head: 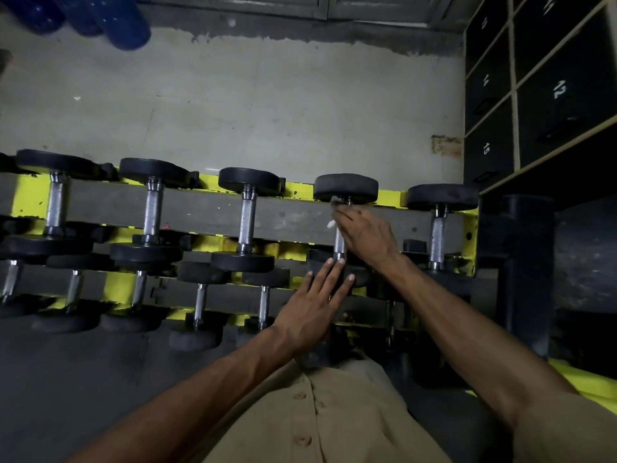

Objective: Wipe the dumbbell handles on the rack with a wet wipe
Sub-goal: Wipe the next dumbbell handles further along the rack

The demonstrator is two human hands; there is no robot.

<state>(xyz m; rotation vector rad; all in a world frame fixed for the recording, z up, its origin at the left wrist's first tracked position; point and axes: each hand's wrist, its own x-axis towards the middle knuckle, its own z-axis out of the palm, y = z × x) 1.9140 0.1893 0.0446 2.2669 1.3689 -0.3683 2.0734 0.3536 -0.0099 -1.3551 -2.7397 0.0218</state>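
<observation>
A yellow-painted steel rack (390, 196) carries rows of black rubber-headed dumbbells with knurled chrome handles across several tiers. On the top tier, toward the rack's right end, the right hand (364, 233) curls around the handle (340, 244) of the second dumbbell from the right (345, 188). It presses a crumpled white wet wipe (331, 224) against the upper part of the bar. The left hand (314, 305) lies flat with straight fingers, its fingertips on that dumbbell's near head. Beyond the rack's far edge stretches a pale grey, stained concrete surface (267, 105). Black numbered locker doors in a light frame (541, 88) stand past the right end, and dark blue rounded shapes (127, 25) sit at the far left. Dark matting (66, 379) lies along the near side.
</observation>
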